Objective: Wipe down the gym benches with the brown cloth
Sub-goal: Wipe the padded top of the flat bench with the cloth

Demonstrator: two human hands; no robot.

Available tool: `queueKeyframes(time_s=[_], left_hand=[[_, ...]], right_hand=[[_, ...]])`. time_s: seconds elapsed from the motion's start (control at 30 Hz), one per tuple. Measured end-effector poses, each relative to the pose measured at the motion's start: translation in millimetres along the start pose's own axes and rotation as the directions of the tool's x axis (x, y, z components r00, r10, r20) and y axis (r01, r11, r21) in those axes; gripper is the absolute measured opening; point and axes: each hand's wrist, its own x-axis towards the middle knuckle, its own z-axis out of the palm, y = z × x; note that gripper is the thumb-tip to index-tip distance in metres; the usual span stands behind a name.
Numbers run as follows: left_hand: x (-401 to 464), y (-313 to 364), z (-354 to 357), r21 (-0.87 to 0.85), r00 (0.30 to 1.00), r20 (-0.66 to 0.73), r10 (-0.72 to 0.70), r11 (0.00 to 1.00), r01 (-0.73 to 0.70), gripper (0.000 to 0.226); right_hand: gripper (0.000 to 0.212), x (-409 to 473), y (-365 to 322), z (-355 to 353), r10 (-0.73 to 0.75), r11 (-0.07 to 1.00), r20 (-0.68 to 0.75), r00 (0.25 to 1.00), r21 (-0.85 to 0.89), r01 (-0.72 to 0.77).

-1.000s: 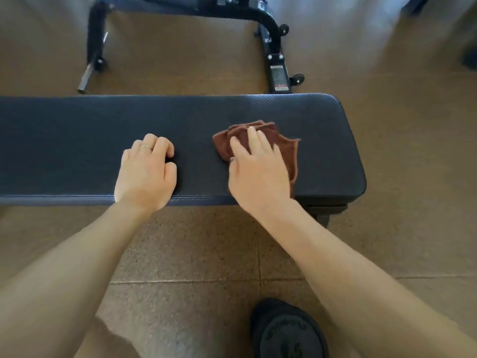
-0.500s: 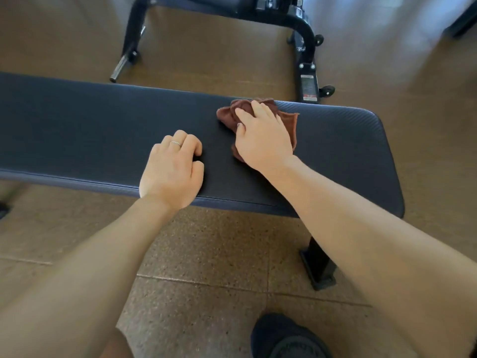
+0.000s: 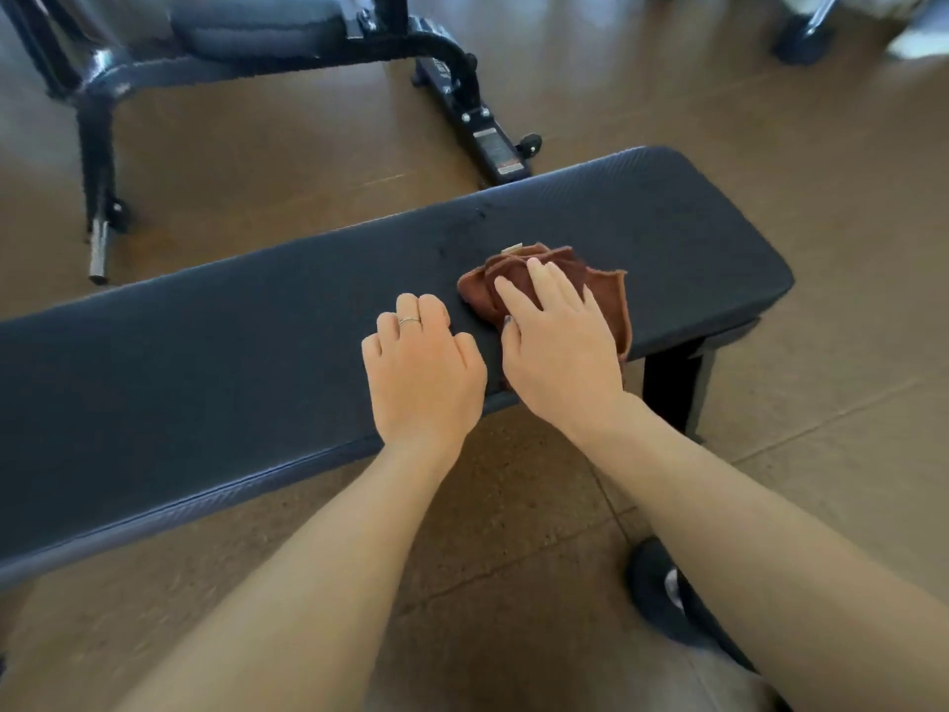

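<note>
The left hand, fingers curled and empty, braces on the long dark padded vinyl bench. Just beside it, the right hand presses flat, fingers extended, on the crumpled brown terry cloth near the bench's right end. Risk: the bunched cloth may skip over the finely textured vinyl, leaving unwiped strips.

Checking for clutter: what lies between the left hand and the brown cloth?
Head view: only bare dark padded bench top between left hand and crumpled brown cloth.
</note>
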Motion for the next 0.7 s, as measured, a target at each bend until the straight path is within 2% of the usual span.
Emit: queueKeyframes(time_s=[0.37,0.7], left_hand=[[1.7,-0.7,3.6,-0.040,0.998,-0.028,0.053,0.998,-0.054,0.015],[1.4,-1.0,1.8,0.002,0.997,0.013,0.073,0.997,-0.073,0.017]], right_hand=[[0.050,10.5,-9.9,1.7,0.091,0.994,-0.021,0.996,-0.050,-0.092],[0.048,61.5,-3.8,6.1,0.018,1.000,0.066,0.998,-0.019,-0.016]])
